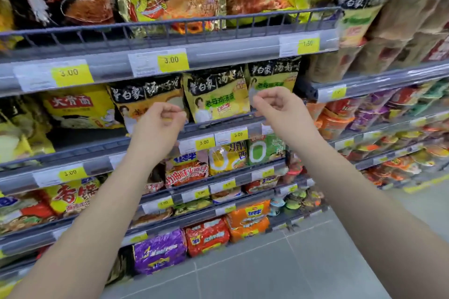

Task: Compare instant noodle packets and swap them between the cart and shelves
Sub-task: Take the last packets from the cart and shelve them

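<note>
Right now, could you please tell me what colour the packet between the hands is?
The packet: yellow-green, black top band; head view.

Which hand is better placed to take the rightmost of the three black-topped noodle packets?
Right. The right hand is raised directly in front of that noodle packet; the left hand is in front of the leftmost packet.

The packets (216, 94) are glossy, crinkled plastic film, some foil-like. The rail (170, 29) is grey metal wire. The strip (230, 50) is clear shiny plastic over matt paper tags (171, 60). The floor (303, 262) is smooth grey tile, faintly shiny
</note>
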The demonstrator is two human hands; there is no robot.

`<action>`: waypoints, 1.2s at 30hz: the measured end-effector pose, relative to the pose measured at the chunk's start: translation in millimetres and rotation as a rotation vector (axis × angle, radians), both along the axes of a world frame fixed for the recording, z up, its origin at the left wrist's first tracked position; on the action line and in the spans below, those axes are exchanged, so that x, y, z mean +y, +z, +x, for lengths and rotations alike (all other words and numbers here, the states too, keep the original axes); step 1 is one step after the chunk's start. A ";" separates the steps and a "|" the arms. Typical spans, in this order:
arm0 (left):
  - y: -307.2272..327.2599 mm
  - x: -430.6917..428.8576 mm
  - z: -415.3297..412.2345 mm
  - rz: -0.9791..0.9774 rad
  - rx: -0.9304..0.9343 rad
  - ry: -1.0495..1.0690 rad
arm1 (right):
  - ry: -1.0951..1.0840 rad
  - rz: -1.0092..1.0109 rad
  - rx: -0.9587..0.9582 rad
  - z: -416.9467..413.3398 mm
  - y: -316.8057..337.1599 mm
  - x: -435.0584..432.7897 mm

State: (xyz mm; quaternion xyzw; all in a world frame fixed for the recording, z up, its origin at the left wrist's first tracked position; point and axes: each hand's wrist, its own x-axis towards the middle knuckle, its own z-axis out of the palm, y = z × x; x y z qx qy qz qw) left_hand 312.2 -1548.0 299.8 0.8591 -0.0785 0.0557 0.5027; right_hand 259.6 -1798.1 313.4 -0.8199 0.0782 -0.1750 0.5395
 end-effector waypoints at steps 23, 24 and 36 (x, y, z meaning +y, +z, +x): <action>-37.4 -49.4 94.7 -0.013 -0.182 0.301 | 0.294 -0.152 0.045 150.5 -55.4 -62.8; -38.3 -51.6 94.6 -0.018 -0.207 0.303 | 0.277 -0.167 0.023 150.4 -57.8 -62.9; -47.8 -57.0 87.8 0.092 -0.288 0.413 | 0.265 -0.055 0.097 151.7 -53.7 -68.3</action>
